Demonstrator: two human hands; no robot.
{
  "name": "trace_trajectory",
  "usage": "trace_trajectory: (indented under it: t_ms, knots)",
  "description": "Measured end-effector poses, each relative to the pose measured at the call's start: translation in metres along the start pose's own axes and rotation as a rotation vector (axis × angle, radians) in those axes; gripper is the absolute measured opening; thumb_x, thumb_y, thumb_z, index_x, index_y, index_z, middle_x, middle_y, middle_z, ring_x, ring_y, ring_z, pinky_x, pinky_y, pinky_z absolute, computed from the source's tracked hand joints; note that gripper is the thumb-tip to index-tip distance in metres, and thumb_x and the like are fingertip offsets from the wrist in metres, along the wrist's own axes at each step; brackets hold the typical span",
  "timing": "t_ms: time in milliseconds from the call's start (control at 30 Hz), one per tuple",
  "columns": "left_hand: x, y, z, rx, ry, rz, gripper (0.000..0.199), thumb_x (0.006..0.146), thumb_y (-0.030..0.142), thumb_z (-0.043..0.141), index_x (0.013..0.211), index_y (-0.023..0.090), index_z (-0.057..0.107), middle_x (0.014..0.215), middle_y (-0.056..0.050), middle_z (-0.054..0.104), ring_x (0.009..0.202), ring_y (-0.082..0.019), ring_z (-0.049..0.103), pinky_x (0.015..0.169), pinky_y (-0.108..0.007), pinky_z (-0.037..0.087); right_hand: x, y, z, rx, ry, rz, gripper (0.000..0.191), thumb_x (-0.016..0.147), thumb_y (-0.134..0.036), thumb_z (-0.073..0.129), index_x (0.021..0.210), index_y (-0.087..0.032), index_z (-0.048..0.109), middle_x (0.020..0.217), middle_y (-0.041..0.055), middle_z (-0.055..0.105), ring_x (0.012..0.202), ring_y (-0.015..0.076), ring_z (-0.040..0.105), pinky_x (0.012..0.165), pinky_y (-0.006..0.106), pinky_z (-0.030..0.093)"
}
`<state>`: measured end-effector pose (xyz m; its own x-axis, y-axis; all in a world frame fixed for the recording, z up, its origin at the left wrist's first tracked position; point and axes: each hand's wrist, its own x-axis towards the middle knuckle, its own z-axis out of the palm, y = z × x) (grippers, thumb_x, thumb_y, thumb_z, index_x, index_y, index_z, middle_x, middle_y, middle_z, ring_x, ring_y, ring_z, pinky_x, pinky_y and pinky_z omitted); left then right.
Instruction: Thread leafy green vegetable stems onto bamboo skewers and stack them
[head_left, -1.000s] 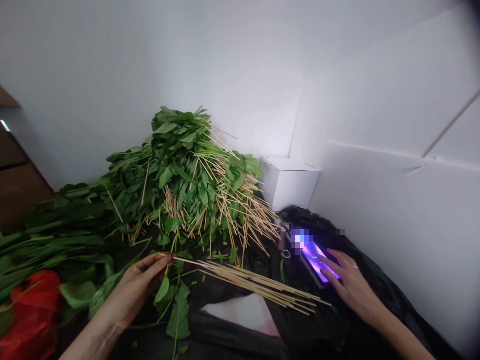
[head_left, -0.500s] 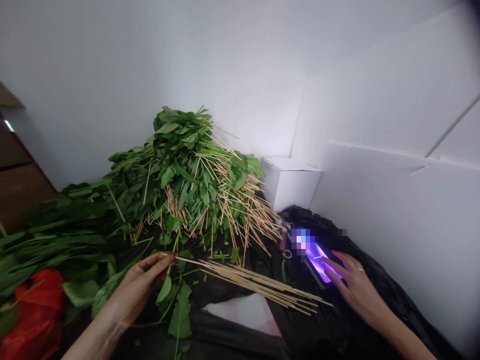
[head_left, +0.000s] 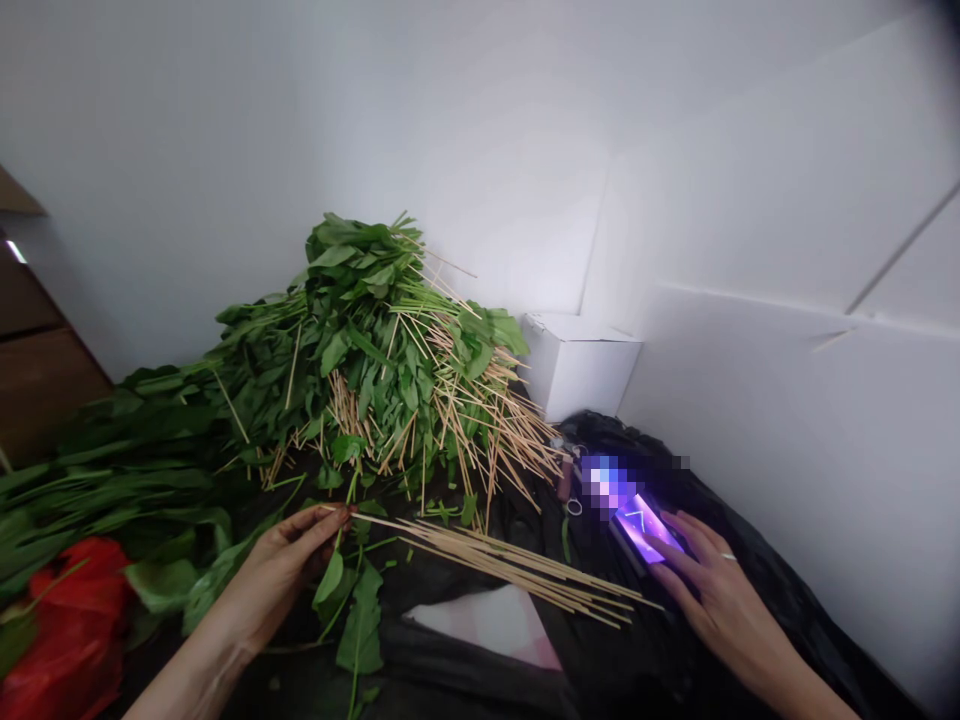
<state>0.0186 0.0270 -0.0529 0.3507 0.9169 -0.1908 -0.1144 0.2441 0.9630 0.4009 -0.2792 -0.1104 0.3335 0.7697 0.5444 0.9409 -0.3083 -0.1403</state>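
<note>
Left hand [head_left: 281, 575] pinched bundle of thin pale bamboo skewers [head_left: 510, 565] at one end, fingers pressed together against thumb, bundle running rightward from fingertips. Right hand [head_left: 724, 600] spread, fingertips resting on black smartphone [head_left: 645, 527] with glowing purple screen. Heap of green leafy stems mixed with loose skewers [head_left: 360, 340] stood beyond left fingers. Red plastic bag [head_left: 67, 630] lay left of them. White cardboard box [head_left: 577, 365] stood beyond right fingers.

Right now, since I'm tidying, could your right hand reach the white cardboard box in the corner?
Probably yes: nothing tall stands between the right hand on the phone and the white box, just black plastic sheeting.
</note>
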Motion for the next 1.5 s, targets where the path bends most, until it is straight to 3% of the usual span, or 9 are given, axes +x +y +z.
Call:
trace_trajectory:
  t_ms: [100, 233, 400, 600, 767, 867, 1033, 1300, 1500]
  knots:
    - [-0.001, 0.002, 0.002, -0.012, 0.007, 0.011, 0.031, 0.053, 0.029, 0.088, 0.078, 0.018, 0.073, 0.081, 0.000, 0.070, 0.068, -0.008, 0.061, 0.056, -0.009, 0.047, 0.002, -0.006, -0.006, 0.014, 0.034, 0.007, 0.045, 0.093, -0.053, 0.038, 0.113, -0.026, 0.068, 0.128, 0.0102, 0.055, 0.124, 0.0344, 0.044, 0.101, 0.057, 0.041]
    - [-0.001, 0.002, 0.001, 0.023, -0.004, 0.048, 0.031, 0.054, 0.032, 0.086, 0.078, 0.017, 0.073, 0.077, -0.002, 0.069, 0.061, -0.009, 0.058, 0.048, -0.013, 0.045, 0.016, -0.028, -0.016, 0.062, 0.105, -0.006, 0.042, 0.094, -0.048, 0.037, 0.117, -0.025, 0.064, 0.128, 0.0105, 0.056, 0.122, 0.0326, 0.047, 0.100, 0.056, 0.041]
    - [-0.002, 0.001, 0.001, 0.098, -0.043, 0.100, 0.030, 0.056, 0.035, 0.085, 0.076, 0.016, 0.073, 0.071, -0.002, 0.067, 0.055, -0.010, 0.055, 0.045, -0.015, 0.041, 0.044, -0.105, -0.029, 0.123, 0.140, -0.240, 0.033, 0.094, -0.032, 0.044, 0.120, -0.021, 0.061, 0.132, 0.0128, 0.054, 0.123, 0.0300, 0.047, 0.097, 0.050, 0.046]
    - [-0.009, 0.002, 0.002, 0.212, -0.175, 0.154, 0.024, 0.057, 0.035, 0.084, 0.072, 0.018, 0.075, 0.063, 0.000, 0.066, 0.053, -0.009, 0.050, 0.047, -0.016, 0.038, 0.077, -0.215, -0.039, 0.324, 0.011, -0.428, 0.037, 0.091, -0.029, 0.053, 0.122, -0.010, 0.058, 0.129, 0.0165, 0.056, 0.120, 0.0288, 0.048, 0.100, 0.046, 0.043]
    - [-0.011, 0.004, -0.002, 0.201, -0.178, 0.189, 0.023, 0.053, 0.033, 0.085, 0.070, 0.020, 0.076, 0.068, -0.002, 0.070, 0.062, -0.014, 0.058, 0.053, -0.019, 0.043, 0.094, -0.266, -0.026, 0.424, -0.289, -0.385, 0.030, 0.090, -0.033, 0.055, 0.114, -0.015, 0.059, 0.113, 0.0100, 0.066, 0.103, 0.0257, 0.059, 0.090, 0.041, 0.048]
    - [-0.010, 0.002, -0.004, 0.177, -0.174, 0.210, 0.021, 0.054, 0.032, 0.085, 0.070, 0.021, 0.075, 0.069, -0.002, 0.070, 0.066, -0.016, 0.059, 0.059, -0.020, 0.046, 0.096, -0.278, -0.017, 0.440, -0.408, -0.367, 0.018, 0.091, -0.028, 0.051, 0.102, -0.018, 0.061, 0.096, 0.0051, 0.070, 0.086, 0.0227, 0.064, 0.076, 0.034, 0.050]
    - [-0.007, -0.005, -0.007, 0.168, -0.222, 0.215, 0.016, 0.060, 0.030, 0.083, 0.069, 0.020, 0.074, 0.070, -0.002, 0.069, 0.067, -0.015, 0.059, 0.062, -0.021, 0.047, 0.096, -0.281, -0.012, 0.456, -0.378, -0.361, 0.022, 0.093, -0.020, 0.038, 0.090, -0.021, 0.060, 0.084, 0.0022, 0.071, 0.068, 0.0181, 0.065, 0.056, 0.026, 0.041]
    - [-0.013, -0.004, 0.000, 0.211, -0.321, 0.191, 0.018, 0.063, 0.035, 0.081, 0.069, 0.019, 0.075, 0.068, -0.004, 0.069, 0.066, -0.016, 0.059, 0.063, -0.022, 0.047, 0.098, -0.283, -0.008, 0.452, -0.335, -0.359, 0.026, 0.094, -0.021, 0.035, 0.089, -0.021, 0.060, 0.080, 0.0027, 0.072, 0.063, 0.0163, 0.064, 0.051, 0.024, 0.035]
    - [-0.009, -0.008, 0.000, 0.164, -0.254, 0.201, 0.018, 0.061, 0.030, 0.083, 0.074, 0.021, 0.075, 0.072, -0.002, 0.070, 0.069, -0.015, 0.060, 0.062, -0.020, 0.047, 0.107, -0.285, 0.002, 0.305, -0.270, -0.383, 0.024, 0.096, -0.026, 0.034, 0.091, -0.021, 0.057, 0.076, 0.0017, 0.071, 0.062, 0.0183, 0.066, 0.052, 0.026, 0.040]
